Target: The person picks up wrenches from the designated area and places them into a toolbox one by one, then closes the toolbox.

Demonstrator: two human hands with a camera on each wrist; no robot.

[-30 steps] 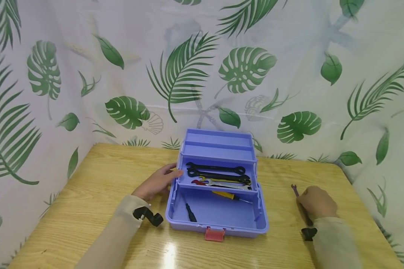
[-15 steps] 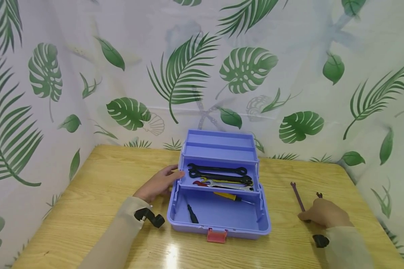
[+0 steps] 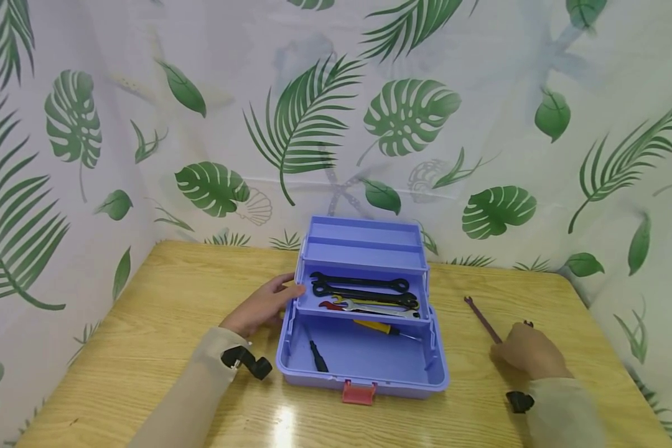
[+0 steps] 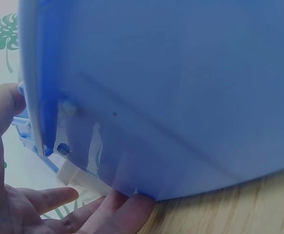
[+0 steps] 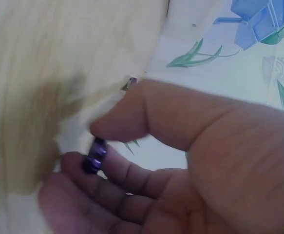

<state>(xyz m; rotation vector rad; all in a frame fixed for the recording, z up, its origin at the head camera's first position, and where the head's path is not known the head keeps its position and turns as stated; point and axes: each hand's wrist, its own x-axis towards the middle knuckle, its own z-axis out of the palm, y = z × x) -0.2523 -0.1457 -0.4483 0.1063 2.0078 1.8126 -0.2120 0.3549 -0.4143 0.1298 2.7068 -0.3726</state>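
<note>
An open blue-purple toolbox (image 3: 305, 378) stands mid-table, its trays raised toward the back. My left hand (image 3: 260, 310) holds its left side, thumb over the edge of the middle tray. In the left wrist view the fingertips (image 4: 138, 209) touch the outer wall. To the right of the box, my right hand (image 3: 532, 351) pinches a purplish open-end wrench (image 3: 483, 320) low over the table. One end of it shows between thumb and fingers in the right wrist view. Beyond the knuckles pokes a second wrench end (image 3: 529, 323), mostly hidden by the hand.
The middle tray holds black wrenches (image 3: 364, 292), a silver wrench (image 3: 378, 308), and red and yellow ones. A black screwdriver (image 3: 318, 359) and a yellow-handled screwdriver (image 3: 376, 326) lie in the bottom. A red latch (image 3: 359, 393) hangs in front. Leaf-printed cloth (image 3: 336, 124) stands behind.
Over the last half second my right hand has shifted left, and the purplish wrench has moved left with it. The second wrench end came into view behind the hand. The left hand stays in place.
</note>
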